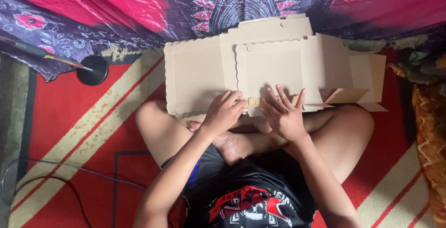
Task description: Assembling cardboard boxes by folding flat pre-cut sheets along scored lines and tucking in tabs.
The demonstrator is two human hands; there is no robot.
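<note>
Under both hands' fingers (283,99), flat cardboard box blank (274,68), on lap

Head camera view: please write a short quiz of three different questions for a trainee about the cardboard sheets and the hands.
1. True or false: both hands rest on the flat cardboard sheet that lies on top of the stack.
2. Multiple choice: the black round base stands (A) to the left of the cardboard stack, (B) on top of it, (C) on the person's lap.
3. Fill in: the left hand is curled at the near edge of the sheet, and the right hand has its fingers ____.

Key: 1 true; 2 A; 3 spread.
</note>
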